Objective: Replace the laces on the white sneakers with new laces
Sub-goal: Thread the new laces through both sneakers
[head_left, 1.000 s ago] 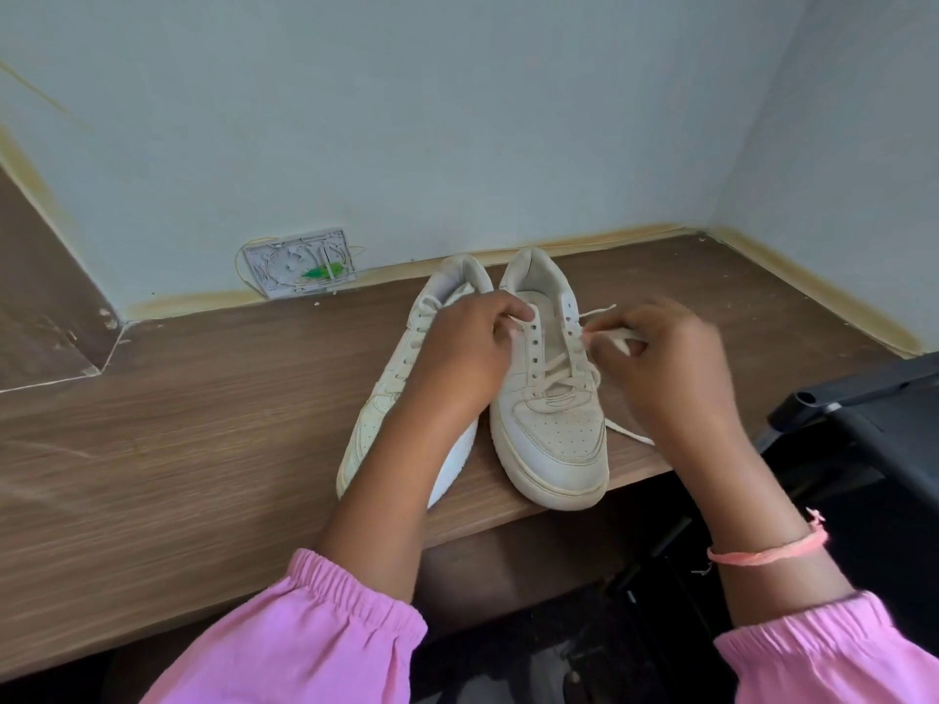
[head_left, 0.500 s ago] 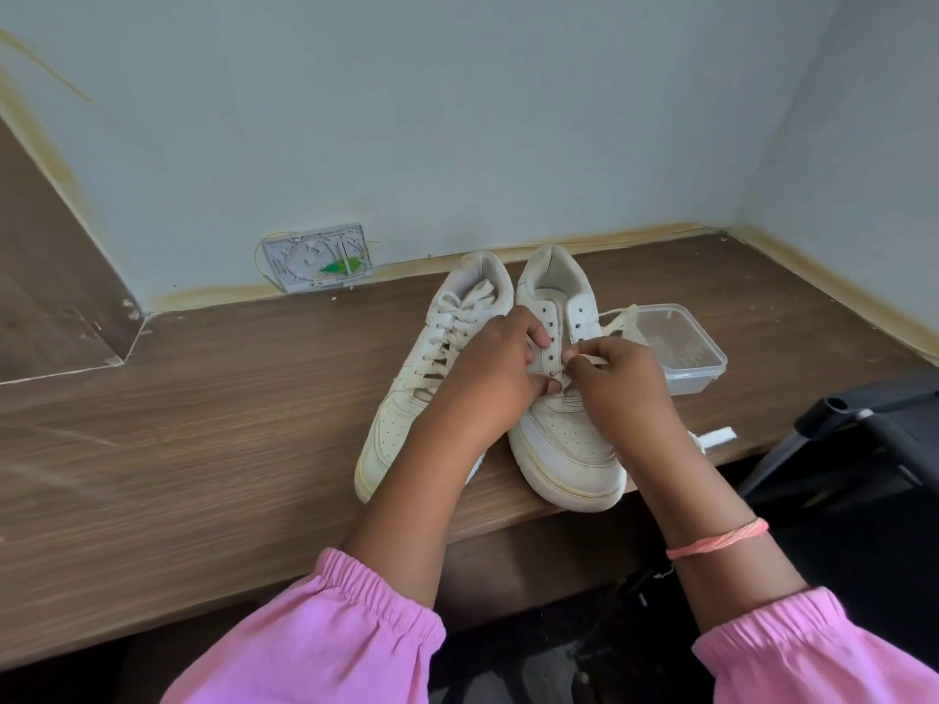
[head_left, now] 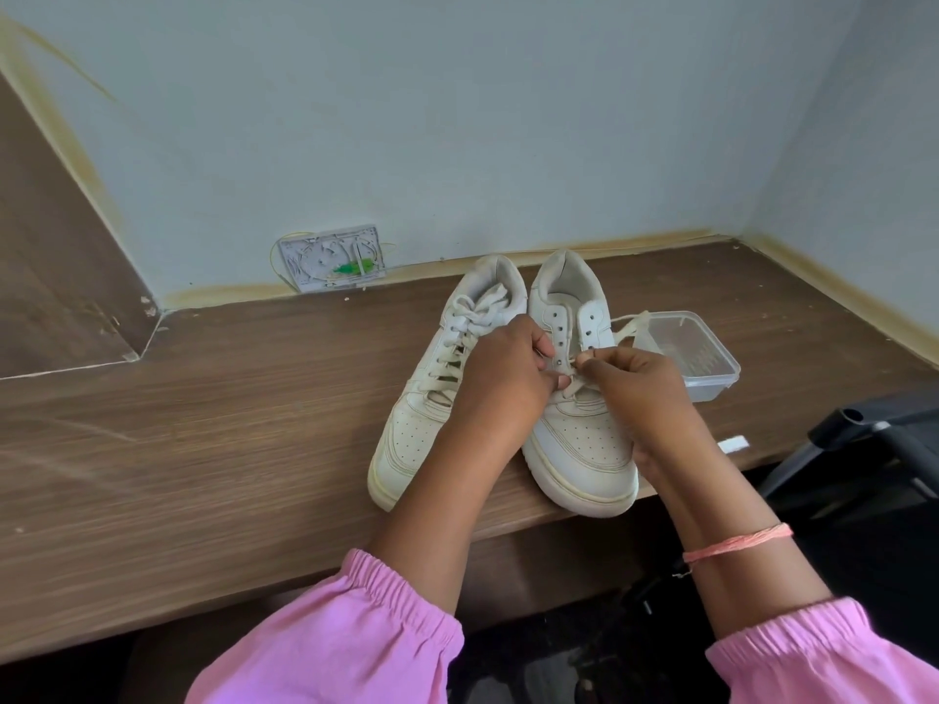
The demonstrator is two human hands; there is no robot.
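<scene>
Two white sneakers stand side by side on the wooden desk (head_left: 228,424), toes toward me. The left sneaker (head_left: 432,393) is fully laced. The right sneaker (head_left: 574,439) has its upper eyelets bare and only its lowest rows laced. My left hand (head_left: 503,378) grips the right sneaker's left eyelet flap. My right hand (head_left: 630,383) pinches the cream lace (head_left: 632,325) at the middle eyelets; its loose end trails right, over a plastic box.
A clear plastic box (head_left: 711,378) sits just right of the right sneaker. A small white strip (head_left: 733,444) lies near the desk's front edge. A wall socket plate (head_left: 330,264) is behind the shoes. A black chair (head_left: 864,439) stands at the right.
My right hand came in from the shoe's right side to its middle eyelets with the lace. The view shifted, bringing the plastic box into sight. My left hand stays on the shoe.
</scene>
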